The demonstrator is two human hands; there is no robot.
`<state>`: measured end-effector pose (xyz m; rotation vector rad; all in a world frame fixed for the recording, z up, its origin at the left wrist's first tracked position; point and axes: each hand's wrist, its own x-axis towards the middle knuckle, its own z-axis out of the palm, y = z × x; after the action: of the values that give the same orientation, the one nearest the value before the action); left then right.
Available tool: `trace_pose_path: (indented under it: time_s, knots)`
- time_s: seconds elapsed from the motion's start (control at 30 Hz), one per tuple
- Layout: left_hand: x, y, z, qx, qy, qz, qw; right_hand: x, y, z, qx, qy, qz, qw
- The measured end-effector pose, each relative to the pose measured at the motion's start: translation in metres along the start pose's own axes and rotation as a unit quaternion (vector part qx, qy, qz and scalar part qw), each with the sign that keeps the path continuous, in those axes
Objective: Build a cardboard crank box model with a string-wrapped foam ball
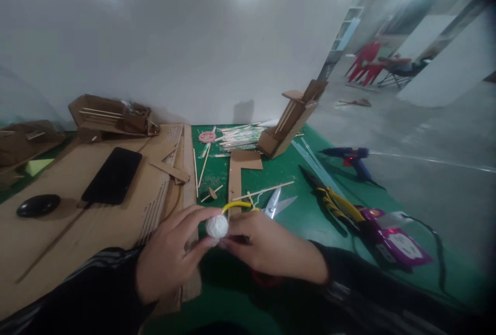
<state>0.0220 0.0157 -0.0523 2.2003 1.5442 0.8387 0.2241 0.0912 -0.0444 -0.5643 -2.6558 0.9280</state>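
Note:
A small white ball [217, 226], perhaps wound string, is held between my two hands low in the middle of the view. My left hand [174, 247] grips its left side between thumb and fingers. On its right side, the fingertips of my right hand [267, 244] pinch together against it. Just beyond the hands lie scissors [273, 203] with open blades and a yellow handle, partly hidden by my right hand. A thin stick [263, 191] and an L-shaped cardboard piece [235, 175] rest behind them on the green mat.
Pliers [341, 203], a purple device [403, 244] and a blue glue gun [352, 157] lie at right. Cardboard structures [290, 118] and loose sticks [240, 138] stand or lie behind. A phone [113, 176] and black mouse [37, 205] rest on cardboard at left.

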Motion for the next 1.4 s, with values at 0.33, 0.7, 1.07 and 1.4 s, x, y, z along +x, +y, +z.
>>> trace_pose_path:
  time_s: [0.33, 0.7, 1.07, 1.4]
  knots:
    - [0.002, 0.004, 0.002, 0.010, -0.100, -0.013, 0.995, -0.012, -0.028, -0.027, -0.156, -0.025, -0.057, 0.986]
    - [-0.010, -0.005, 0.007, 0.001, 0.021, -0.011, 1.000, 0.008, -0.003, -0.017, 0.025, 0.143, -0.052, 0.988]
    - [0.001, -0.001, 0.001, 0.007, 0.030, 0.056, 0.998, 0.006, 0.012, -0.002, 0.053, 0.109, 0.028, 0.992]
    - [-0.002, -0.002, 0.003, 0.003, 0.009, -0.002, 1.000, -0.011, -0.013, 0.001, -0.128, 0.033, 0.009, 0.991]
